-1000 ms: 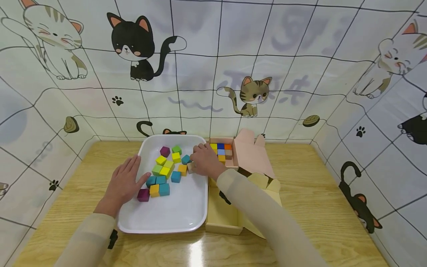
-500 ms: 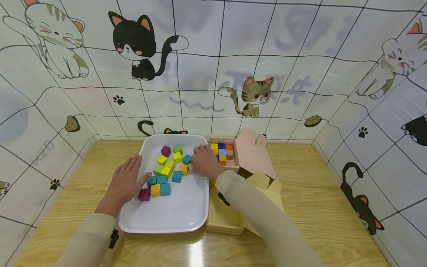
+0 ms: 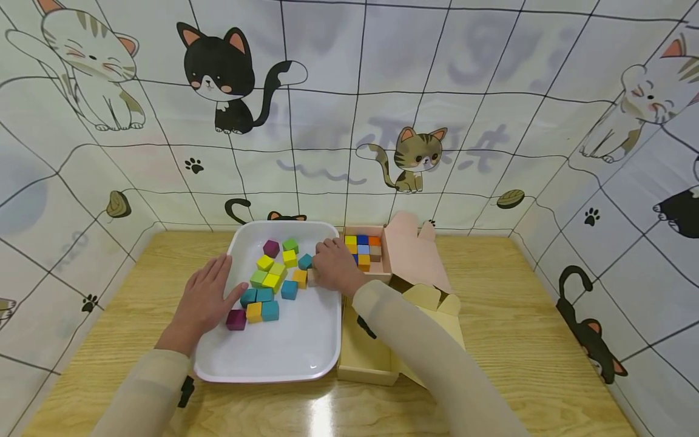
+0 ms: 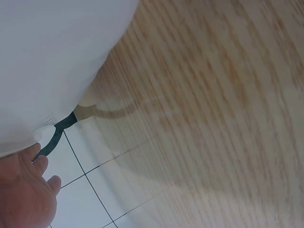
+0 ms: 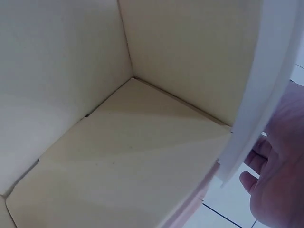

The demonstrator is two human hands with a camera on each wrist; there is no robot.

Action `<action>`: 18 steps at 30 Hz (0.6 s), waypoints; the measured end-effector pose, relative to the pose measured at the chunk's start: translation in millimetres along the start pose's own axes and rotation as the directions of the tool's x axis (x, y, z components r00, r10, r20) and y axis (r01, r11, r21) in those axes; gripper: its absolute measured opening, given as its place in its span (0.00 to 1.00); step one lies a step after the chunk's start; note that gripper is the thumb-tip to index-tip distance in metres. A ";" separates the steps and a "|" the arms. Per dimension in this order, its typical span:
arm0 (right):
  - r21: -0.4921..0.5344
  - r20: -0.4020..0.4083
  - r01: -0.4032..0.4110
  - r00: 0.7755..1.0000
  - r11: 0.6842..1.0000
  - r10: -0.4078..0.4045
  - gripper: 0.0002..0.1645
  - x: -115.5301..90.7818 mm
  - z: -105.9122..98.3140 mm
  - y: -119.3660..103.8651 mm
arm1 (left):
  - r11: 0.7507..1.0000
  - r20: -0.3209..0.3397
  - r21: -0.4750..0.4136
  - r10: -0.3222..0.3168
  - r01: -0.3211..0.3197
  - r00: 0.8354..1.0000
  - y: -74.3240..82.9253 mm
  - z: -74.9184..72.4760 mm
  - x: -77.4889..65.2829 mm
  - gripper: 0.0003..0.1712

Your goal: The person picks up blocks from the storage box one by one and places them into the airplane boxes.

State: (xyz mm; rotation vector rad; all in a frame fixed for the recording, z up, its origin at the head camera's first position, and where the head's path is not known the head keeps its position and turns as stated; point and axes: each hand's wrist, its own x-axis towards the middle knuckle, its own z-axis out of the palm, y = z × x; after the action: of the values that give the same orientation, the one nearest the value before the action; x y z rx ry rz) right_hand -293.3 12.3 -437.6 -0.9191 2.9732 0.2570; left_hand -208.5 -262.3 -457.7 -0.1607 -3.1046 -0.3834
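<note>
My left hand (image 3: pixel 203 298) rests with straight fingers along the left rim of a white tray (image 3: pixel 297 343), its thumb reaching over the edge toward the teal cubes (image 3: pixel 264 294). Across the tray, my right hand (image 3: pixel 335 265) bends down over the right rim, fingers curled. Right at its fingers sit a plain wood cube (image 3: pixel 311 277), partly covered by the hand, and a teal cube (image 3: pixel 304 261). I cannot tell whether the fingers pinch a cube. Yellow cubes (image 3: pixel 270 281), green, orange and purple ones (image 3: pixel 236 320) lie scattered in the tray. The right wrist view shows the hand's curled fingers (image 5: pixel 259 154).
A pink box (image 3: pixel 386 255) with its lid folded back stands right of the tray, holding several coloured cubes (image 3: pixel 363 249). In front of it is an open yellow box (image 3: pixel 367 349), partly under my right forearm. Cat-print sheeting (image 3: pixel 327 121) surrounds the wooden table (image 3: pixel 524 340).
</note>
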 end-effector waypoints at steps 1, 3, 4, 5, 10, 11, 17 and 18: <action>-0.001 -0.005 0.001 1.000 1.000 -0.001 0.13 -0.5 -0.8 0.0 | 1.000 0.000 0.000 0.000 0.000 1.000 0.0 0.3 0.1 0.50; -0.001 -0.012 0.005 1.000 1.000 -0.005 0.13 -1.3 -2.5 0.2 | 1.000 0.001 0.000 0.000 0.000 1.000 -0.4 1.0 0.3 0.50; -0.005 -0.016 0.008 1.000 1.000 -0.008 0.13 -1.9 -4.0 0.3 | 1.000 0.001 0.000 0.000 0.000 1.000 -0.5 1.2 0.5 0.49; -0.012 -0.019 0.010 1.000 1.000 -0.010 0.13 -2.5 -5.5 0.4 | 1.000 0.000 0.001 0.000 0.000 1.000 -0.6 1.4 0.7 0.49; -0.043 -0.031 0.017 0.999 0.999 -0.018 0.14 -6.1 -15.3 1.5 | 1.000 -0.001 0.004 0.002 -0.002 1.000 -0.2 1.7 1.0 0.49; -0.046 -0.035 0.016 0.999 0.999 -0.018 0.14 -6.9 -17.7 1.7 | 1.000 -0.002 0.003 0.002 -0.002 1.000 0.1 1.6 0.9 0.49; -0.042 -0.085 0.028 0.996 0.999 -0.032 0.14 -11.9 -31.1 8.1 | 1.000 -0.005 -0.001 0.005 -0.005 1.000 1.8 0.2 -0.6 0.50; -0.032 -0.099 0.030 0.995 0.999 -0.033 0.13 -13.2 -33.3 10.0 | 1.000 -0.005 -0.002 0.005 -0.005 1.000 2.0 0.0 -0.8 0.50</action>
State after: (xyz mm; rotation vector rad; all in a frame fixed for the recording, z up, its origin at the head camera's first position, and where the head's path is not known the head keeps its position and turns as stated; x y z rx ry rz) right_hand -287.1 22.4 -402.4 -1.0104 3.0501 0.2635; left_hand -207.5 -260.4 -457.3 -0.1679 -3.0982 -0.3865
